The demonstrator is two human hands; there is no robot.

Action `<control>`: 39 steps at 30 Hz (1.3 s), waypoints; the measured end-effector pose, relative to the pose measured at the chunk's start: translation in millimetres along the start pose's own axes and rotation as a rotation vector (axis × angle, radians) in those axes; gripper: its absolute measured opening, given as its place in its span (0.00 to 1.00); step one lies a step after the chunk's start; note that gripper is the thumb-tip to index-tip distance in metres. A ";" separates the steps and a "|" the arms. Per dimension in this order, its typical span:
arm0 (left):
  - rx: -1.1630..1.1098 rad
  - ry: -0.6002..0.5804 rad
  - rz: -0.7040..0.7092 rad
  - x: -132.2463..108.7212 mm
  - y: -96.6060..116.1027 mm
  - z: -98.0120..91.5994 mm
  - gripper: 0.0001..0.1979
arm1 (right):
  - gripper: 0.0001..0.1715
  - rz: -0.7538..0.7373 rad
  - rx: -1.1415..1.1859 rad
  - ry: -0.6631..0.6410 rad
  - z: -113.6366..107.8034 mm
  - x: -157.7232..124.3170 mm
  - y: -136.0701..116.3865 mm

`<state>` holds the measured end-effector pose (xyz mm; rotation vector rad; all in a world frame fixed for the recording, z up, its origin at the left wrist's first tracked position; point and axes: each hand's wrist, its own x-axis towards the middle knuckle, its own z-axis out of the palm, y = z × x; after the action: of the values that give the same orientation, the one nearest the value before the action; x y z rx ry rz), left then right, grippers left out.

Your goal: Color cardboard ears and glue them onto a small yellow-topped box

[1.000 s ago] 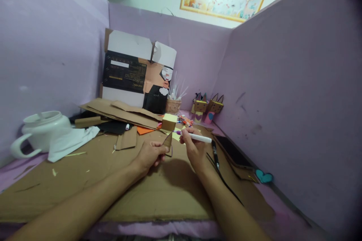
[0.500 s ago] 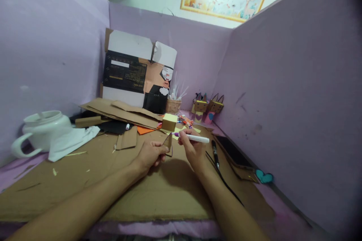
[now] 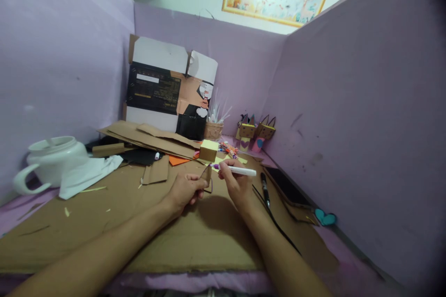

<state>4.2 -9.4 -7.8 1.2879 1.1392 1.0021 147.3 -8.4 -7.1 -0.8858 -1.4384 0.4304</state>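
My left hand (image 3: 187, 191) pinches a small piece of cardboard (image 3: 208, 177) with purple along its edges. A white marker (image 3: 242, 171) with a purple tip end is held in my right hand (image 3: 235, 184), closed round its barrel. The marker's tip meets the upper edge of the cardboard piece, or comes very near it; I cannot tell which. Just beyond both hands sits a small cardboard box with a yellow top (image 3: 208, 151). Fingers hide the lower part of the cardboard piece.
A cardboard sheet (image 3: 195, 250) covers the table. To the left stand a white pot (image 3: 57, 160) and a cardboard stack (image 3: 149, 137). On the right lie a pen (image 3: 265, 189), a dark phone (image 3: 287, 186) and a teal heart (image 3: 325, 217). Cardboard figures (image 3: 247, 131) stand behind.
The marker and my right hand have shifted very slightly left. My left hand keeps its hold on the cardboard piece, almost unmoved.
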 end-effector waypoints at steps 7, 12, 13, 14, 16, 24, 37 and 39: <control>-0.004 -0.008 -0.004 -1.9 -0.8 0.4 0.10 | 0.11 0.000 -0.016 0.056 -1.4 3.3 1.3; 0.002 0.003 -0.013 -1.9 0.1 0.6 0.10 | 0.11 0.002 -0.002 0.025 0.3 1.4 0.5; -0.003 0.004 -0.014 -1.7 0.1 0.5 0.10 | 0.11 0.004 -0.002 0.017 0.3 1.2 0.4; -0.007 0.003 -0.015 -1.6 0.0 0.4 0.10 | 0.11 0.003 -0.002 0.018 0.1 1.1 0.3; -0.010 -0.002 -0.013 -1.3 -0.4 0.2 0.10 | 0.11 0.004 -0.003 0.035 -0.5 1.5 -0.1; 0.006 0.000 0.003 -0.2 -1.6 -0.2 0.10 | 0.11 0.001 0.018 -0.023 1.1 0.8 0.4; 0.017 -0.008 0.013 0.5 -1.2 -0.6 0.11 | 0.10 0.031 0.036 -0.097 0.8 -1.6 -6.1; 0.016 -0.011 0.018 0.8 -1.2 -0.9 0.11 | 0.10 0.045 0.035 -0.105 1.4 -2.4 -7.2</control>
<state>3.4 -8.5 -9.0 1.3164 1.1312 0.9999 143.8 -14.4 -3.5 -0.8797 -1.5049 0.5407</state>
